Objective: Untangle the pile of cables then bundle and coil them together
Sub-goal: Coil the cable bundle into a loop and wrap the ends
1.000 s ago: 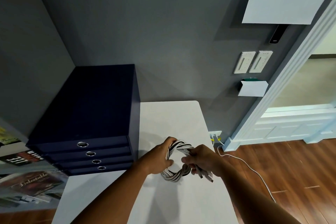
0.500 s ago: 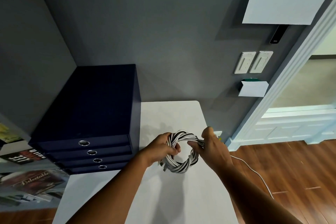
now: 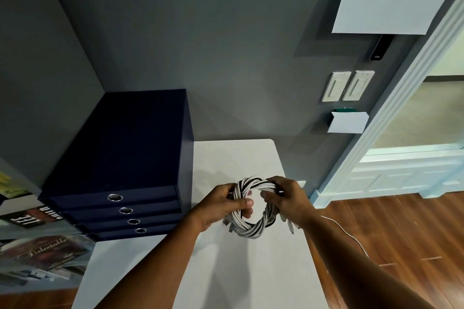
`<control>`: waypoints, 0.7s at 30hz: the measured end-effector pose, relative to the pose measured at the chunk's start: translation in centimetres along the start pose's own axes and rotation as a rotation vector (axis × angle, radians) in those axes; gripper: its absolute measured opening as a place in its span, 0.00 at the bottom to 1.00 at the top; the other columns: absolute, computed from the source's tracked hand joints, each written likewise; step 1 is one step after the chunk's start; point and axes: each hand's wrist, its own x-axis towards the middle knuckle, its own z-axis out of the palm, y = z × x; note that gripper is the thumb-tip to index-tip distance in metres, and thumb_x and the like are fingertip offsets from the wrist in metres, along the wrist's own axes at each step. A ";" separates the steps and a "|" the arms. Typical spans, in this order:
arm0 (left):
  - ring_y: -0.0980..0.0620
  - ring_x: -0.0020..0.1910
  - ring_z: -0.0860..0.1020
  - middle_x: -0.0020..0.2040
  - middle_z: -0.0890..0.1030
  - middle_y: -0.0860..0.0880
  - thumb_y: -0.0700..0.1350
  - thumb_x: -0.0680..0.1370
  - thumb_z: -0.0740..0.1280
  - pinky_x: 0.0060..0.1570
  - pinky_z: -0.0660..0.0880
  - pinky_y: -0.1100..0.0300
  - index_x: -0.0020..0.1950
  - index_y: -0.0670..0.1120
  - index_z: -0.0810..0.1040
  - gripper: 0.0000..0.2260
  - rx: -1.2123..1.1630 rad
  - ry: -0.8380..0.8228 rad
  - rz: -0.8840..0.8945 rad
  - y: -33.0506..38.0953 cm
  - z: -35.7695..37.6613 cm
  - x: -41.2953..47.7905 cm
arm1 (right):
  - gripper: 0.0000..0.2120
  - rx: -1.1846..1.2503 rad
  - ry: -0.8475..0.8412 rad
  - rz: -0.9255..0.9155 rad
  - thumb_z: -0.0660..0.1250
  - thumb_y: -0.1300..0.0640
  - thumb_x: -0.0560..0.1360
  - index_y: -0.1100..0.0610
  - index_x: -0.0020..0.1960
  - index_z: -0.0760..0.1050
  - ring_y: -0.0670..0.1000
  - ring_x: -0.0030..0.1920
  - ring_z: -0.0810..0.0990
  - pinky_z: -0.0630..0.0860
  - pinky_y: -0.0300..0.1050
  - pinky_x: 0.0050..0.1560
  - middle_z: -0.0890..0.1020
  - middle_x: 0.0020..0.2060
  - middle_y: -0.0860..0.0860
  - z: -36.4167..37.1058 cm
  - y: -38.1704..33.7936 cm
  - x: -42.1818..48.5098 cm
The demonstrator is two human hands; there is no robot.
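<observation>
A ring-shaped coil of white and black cables is held just above the white table. My left hand grips the coil's left side, fingers curled through the ring. My right hand grips the upper right side, fingers wrapped over the twisted strands. A few cable ends with plugs hang below my right hand, and other ends stick out at the lower left of the coil.
A dark blue drawer box with four ring pulls stands on the table's left. Magazines lie further left. A white cord runs over the wooden floor from a wall socket on the right.
My right hand has slid from the coil's right side up over its top right and closed round it. The coil has shifted slightly; my left hand keeps its hold.
</observation>
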 end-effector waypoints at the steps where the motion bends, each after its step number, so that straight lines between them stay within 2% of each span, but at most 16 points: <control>1: 0.46 0.39 0.81 0.42 0.84 0.42 0.43 0.77 0.73 0.34 0.73 0.61 0.54 0.41 0.79 0.09 0.090 0.010 -0.010 -0.1 -0.1 0.1 | 0.04 0.009 0.026 0.005 0.73 0.59 0.73 0.53 0.46 0.80 0.53 0.32 0.81 0.77 0.50 0.34 0.83 0.36 0.54 0.0 0.0 0.1; 4: 0.51 0.32 0.77 0.35 0.84 0.46 0.47 0.76 0.72 0.30 0.70 0.61 0.45 0.45 0.80 0.06 0.252 0.131 -0.001 -0.5 -0.2 0.4 | 0.05 -0.002 0.075 0.033 0.75 0.56 0.72 0.51 0.45 0.80 0.48 0.31 0.80 0.76 0.44 0.35 0.83 0.35 0.50 0.2 -0.3 0.4; 8: 0.52 0.27 0.76 0.28 0.79 0.50 0.48 0.76 0.70 0.35 0.75 0.54 0.34 0.46 0.76 0.12 0.412 0.379 0.028 -0.9 0.6 0.9 | 0.06 -0.153 0.087 -0.010 0.73 0.52 0.73 0.52 0.46 0.78 0.46 0.33 0.79 0.75 0.44 0.36 0.82 0.33 0.48 0.5 -0.6 0.3; 10: 0.49 0.32 0.78 0.31 0.80 0.50 0.51 0.75 0.67 0.38 0.75 0.53 0.36 0.46 0.74 0.12 0.556 0.439 0.026 -1.1 1.0 1.1 | 0.09 -0.316 0.137 -0.076 0.70 0.49 0.75 0.52 0.51 0.76 0.50 0.38 0.80 0.74 0.46 0.39 0.83 0.38 0.47 0.8 -0.7 -0.3; 12: 0.45 0.40 0.79 0.38 0.81 0.49 0.53 0.76 0.65 0.38 0.73 0.55 0.40 0.48 0.74 0.10 0.723 0.474 0.005 -1.1 1.2 1.1 | 0.12 -0.501 0.198 -0.171 0.67 0.46 0.77 0.53 0.55 0.75 0.56 0.43 0.81 0.73 0.48 0.39 0.84 0.43 0.50 1.1 -0.5 -0.9; 14: 0.42 0.42 0.77 0.42 0.81 0.47 0.53 0.77 0.64 0.39 0.70 0.57 0.41 0.49 0.72 0.10 0.790 0.492 -0.021 -1.3 1.6 1.1 | 0.14 -0.531 0.212 -0.231 0.66 0.47 0.78 0.55 0.57 0.74 0.59 0.46 0.81 0.71 0.48 0.39 0.84 0.47 0.51 1.3 -0.2 -1.1; 16: 0.43 0.38 0.75 0.36 0.78 0.48 0.52 0.76 0.65 0.35 0.69 0.57 0.37 0.47 0.70 0.12 0.744 0.462 -0.069 -1.3 1.9 1.1 | 0.14 -0.479 0.195 -0.236 0.65 0.48 0.79 0.56 0.58 0.73 0.59 0.47 0.81 0.71 0.49 0.43 0.84 0.48 0.52 1.4 0.2 -1.2; 18: 0.47 0.30 0.75 0.32 0.80 0.49 0.50 0.75 0.68 0.29 0.69 0.59 0.38 0.44 0.75 0.11 0.543 0.365 -0.103 -0.8 1.8 1.1 | 0.12 -0.411 0.193 -0.209 0.66 0.49 0.79 0.56 0.57 0.73 0.57 0.46 0.81 0.72 0.47 0.43 0.84 0.47 0.51 1.3 0.9 -1.3; 19: 0.49 0.28 0.75 0.34 0.82 0.47 0.51 0.75 0.71 0.26 0.69 0.61 0.42 0.44 0.78 0.11 0.394 0.300 -0.116 -0.5 1.5 0.8 | 0.11 -0.364 0.192 -0.181 0.67 0.50 0.78 0.55 0.57 0.74 0.54 0.45 0.81 0.74 0.46 0.43 0.84 0.46 0.49 1.2 1.1 -1.4; 21: 0.48 0.30 0.76 0.42 0.85 0.44 0.55 0.75 0.73 0.27 0.70 0.61 0.49 0.40 0.81 0.17 0.135 0.199 -0.129 -0.3 0.7 0.3 | 0.08 -0.264 0.185 -0.104 0.70 0.52 0.77 0.53 0.54 0.74 0.47 0.43 0.81 0.74 0.44 0.42 0.83 0.42 0.45 1.0 1.2 -1.3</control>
